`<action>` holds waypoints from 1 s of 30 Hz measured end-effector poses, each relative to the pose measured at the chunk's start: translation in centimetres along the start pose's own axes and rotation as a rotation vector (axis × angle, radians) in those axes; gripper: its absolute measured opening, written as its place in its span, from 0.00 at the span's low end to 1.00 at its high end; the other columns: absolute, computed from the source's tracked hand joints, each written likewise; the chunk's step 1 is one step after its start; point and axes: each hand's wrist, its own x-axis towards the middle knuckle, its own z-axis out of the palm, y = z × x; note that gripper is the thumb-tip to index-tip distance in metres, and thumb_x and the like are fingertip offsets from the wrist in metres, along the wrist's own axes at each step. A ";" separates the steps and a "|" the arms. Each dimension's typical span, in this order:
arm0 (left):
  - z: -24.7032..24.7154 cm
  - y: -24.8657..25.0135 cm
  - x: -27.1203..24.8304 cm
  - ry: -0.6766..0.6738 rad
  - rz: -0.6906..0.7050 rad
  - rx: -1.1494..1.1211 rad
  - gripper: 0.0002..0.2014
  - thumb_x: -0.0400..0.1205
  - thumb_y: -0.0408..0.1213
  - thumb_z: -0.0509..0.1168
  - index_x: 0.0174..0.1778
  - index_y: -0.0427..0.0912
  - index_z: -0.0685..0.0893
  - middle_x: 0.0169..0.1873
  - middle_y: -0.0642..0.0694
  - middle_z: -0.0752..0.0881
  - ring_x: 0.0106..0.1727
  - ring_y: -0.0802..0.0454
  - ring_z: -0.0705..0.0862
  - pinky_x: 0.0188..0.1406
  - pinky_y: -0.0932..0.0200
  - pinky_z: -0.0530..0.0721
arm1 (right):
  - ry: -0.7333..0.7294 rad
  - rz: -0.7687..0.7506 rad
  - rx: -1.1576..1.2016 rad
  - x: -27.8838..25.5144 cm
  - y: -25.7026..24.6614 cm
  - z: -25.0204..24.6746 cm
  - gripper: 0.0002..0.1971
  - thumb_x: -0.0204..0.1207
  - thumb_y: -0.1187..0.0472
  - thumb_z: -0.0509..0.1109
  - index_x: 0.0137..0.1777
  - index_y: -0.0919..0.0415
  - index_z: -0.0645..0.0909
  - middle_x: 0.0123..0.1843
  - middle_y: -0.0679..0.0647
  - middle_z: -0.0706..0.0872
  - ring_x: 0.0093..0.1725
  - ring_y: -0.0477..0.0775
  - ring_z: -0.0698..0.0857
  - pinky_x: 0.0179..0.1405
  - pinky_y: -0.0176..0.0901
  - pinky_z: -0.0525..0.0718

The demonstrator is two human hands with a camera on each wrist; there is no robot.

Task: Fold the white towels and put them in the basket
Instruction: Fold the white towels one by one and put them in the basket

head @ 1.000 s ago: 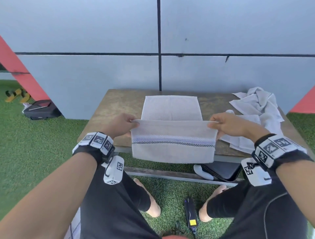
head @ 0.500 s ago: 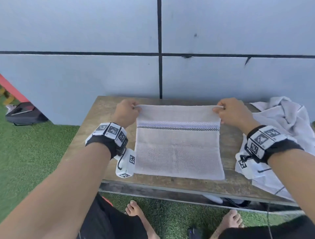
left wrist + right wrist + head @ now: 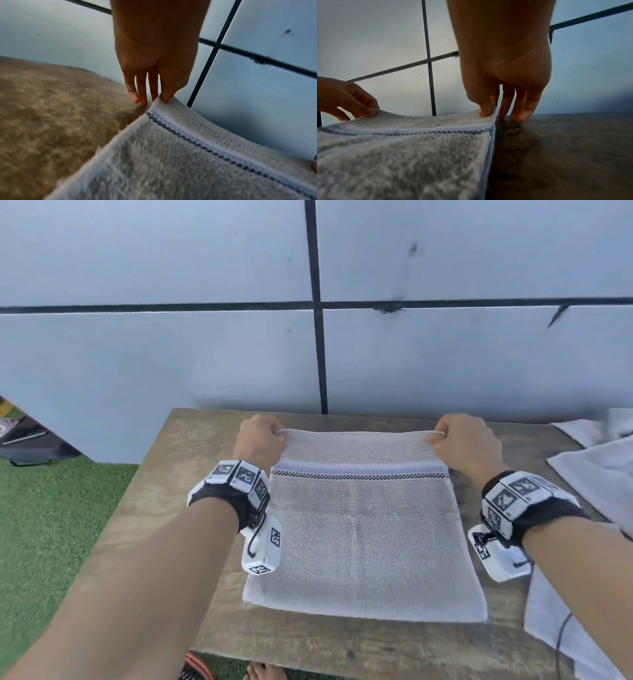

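Your left hand (image 3: 260,440) and right hand (image 3: 462,441) are pinching the far corners of the white towel (image 3: 363,542), its striped edge lying crosswise on the table (image 3: 164,491), loose towels (image 3: 596,474) lying to its right.

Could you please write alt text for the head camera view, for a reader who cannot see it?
Two hands pinch the far corners of a white towel folded flat on a wooden table: left hand at the left corner, right hand at the right. More white towels lie crumpled at the table's right edge.
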 end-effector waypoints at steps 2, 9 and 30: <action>0.9 -0.5 0.2 -0.010 0.033 0.031 0.05 0.81 0.37 0.70 0.39 0.45 0.85 0.37 0.47 0.86 0.42 0.46 0.84 0.43 0.57 0.78 | 0.029 -0.044 0.003 0.2 0.5 0.8 0.04 0.79 0.52 0.71 0.46 0.51 0.82 0.53 0.54 0.86 0.55 0.62 0.84 0.51 0.55 0.81; 1.1 -0.2 0.4 -0.069 0.125 0.140 0.08 0.82 0.35 0.69 0.55 0.37 0.88 0.56 0.40 0.84 0.59 0.40 0.82 0.61 0.50 0.81 | 0.042 -0.093 0.031 0.7 1.3 1.6 0.02 0.79 0.55 0.73 0.45 0.51 0.84 0.44 0.49 0.80 0.54 0.61 0.83 0.50 0.53 0.83; -9.1 -0.9 -9.3 -0.081 0.338 -0.169 0.08 0.76 0.34 0.77 0.35 0.52 0.89 0.34 0.49 0.90 0.36 0.53 0.89 0.40 0.55 0.88 | 0.150 -0.352 0.513 -8.5 3.0 -6.9 0.01 0.77 0.66 0.76 0.45 0.61 0.88 0.41 0.57 0.92 0.43 0.60 0.89 0.41 0.28 0.79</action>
